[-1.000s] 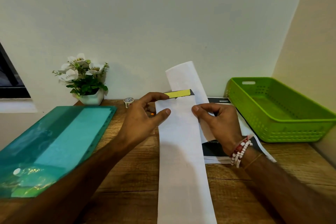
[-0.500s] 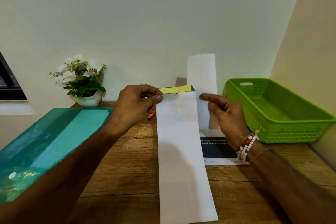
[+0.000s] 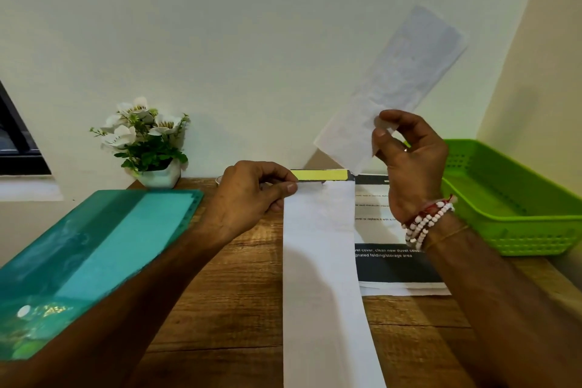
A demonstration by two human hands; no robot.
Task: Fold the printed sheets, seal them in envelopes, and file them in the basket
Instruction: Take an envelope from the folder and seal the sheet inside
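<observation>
left hand point(image 3: 252, 195): thumb and forefinger pinch the envelope point(image 3: 321, 261) at its top left corner, just beneath the yellow strip point(image 3: 321, 174) of the flap; the envelope runs from that pinch toward me along the table point(image 3: 220, 309). right hand point(image 3: 409, 161): thumb and fingertips pinch the folded sheet point(image 3: 387, 88) near its lower edge, the sheet slanting up above the grip, clear of the envelope mouth. basket point(image 3: 519, 239) sits outboard of my right wrist, printed sheets point(image 3: 396, 268) beneath it. risks noted: a one-corner pinch may leave the mouth closed, so the sheet jams or creases; a tilted sheet may catch the adhesive strip
</observation>
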